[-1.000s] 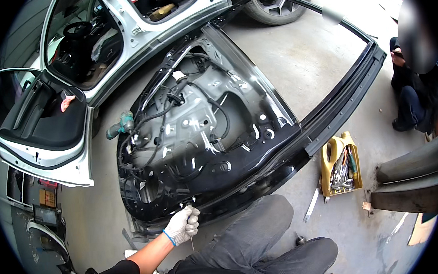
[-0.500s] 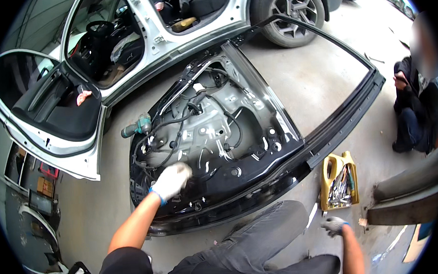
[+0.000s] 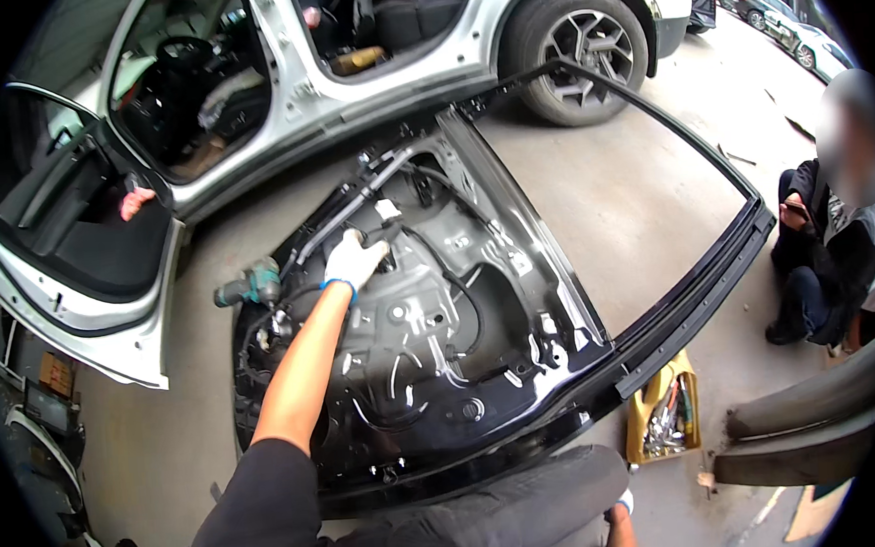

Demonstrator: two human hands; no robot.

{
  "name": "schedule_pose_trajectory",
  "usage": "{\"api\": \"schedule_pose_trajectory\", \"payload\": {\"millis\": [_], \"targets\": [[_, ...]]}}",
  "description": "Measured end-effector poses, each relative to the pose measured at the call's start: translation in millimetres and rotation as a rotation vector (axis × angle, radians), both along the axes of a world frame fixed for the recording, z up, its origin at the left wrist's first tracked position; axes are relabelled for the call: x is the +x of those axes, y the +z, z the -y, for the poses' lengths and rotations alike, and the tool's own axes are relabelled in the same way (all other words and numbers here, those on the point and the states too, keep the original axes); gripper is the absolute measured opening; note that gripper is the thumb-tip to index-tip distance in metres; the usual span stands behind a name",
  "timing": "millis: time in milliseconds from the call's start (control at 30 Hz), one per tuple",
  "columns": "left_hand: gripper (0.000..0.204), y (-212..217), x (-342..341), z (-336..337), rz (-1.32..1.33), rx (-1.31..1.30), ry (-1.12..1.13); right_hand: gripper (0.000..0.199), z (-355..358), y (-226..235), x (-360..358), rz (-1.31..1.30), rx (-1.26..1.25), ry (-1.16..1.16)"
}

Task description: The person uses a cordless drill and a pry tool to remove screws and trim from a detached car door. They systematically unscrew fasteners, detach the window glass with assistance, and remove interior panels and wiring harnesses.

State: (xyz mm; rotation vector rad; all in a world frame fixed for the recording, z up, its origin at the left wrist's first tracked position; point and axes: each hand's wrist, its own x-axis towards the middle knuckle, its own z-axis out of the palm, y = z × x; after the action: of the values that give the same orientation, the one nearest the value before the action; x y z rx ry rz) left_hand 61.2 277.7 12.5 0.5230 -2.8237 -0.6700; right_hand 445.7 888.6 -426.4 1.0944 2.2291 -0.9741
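A black car door [image 3: 436,414] lies flat on the floor before me, its inner metal side facing up. My left hand [image 3: 354,258], in a white glove, is over the upper left part of this door, beside the black wiring harness [image 3: 410,237]. Its fingertips look apart; whether they touch the wires I cannot tell. A white connector [image 3: 386,209] sits just beyond the fingers. My right hand [image 3: 624,503] is low beside my knee, mostly hidden, with only a bit of glove showing. A teal and black power drill [image 3: 250,283] rests on the door's left edge.
A cut-open yellow jug [image 3: 639,427] holding hand tools stands right of my knee. Behind the door is a white car [image 3: 292,102] with its front door [image 3: 80,325] open. A person [image 3: 817,250] crouches at the right, near a dark curved car part [image 3: 807,416].
My left hand has moved up and away from me across the door, toward the wiring. My right hand has drawn back beside my knee. The whole view has shifted slightly.
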Motion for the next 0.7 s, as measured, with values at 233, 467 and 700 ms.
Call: {"api": "schedule_pose_trajectory", "payload": {"millis": [233,467,700], "targets": [[0.054,-30,19,57,0.063,0.057,-0.001,0.020,-17,356,-35,-0.207,-0.032,-0.179],[0.036,-15,46,95,-0.553,0.581,0.228,0.014,154,528,-213,-0.492,-0.025,0.410],[0.053,-47,14,118,-0.204,0.348,0.396,0.032,354,484,-369,-0.455,0.266,1.164]]}}
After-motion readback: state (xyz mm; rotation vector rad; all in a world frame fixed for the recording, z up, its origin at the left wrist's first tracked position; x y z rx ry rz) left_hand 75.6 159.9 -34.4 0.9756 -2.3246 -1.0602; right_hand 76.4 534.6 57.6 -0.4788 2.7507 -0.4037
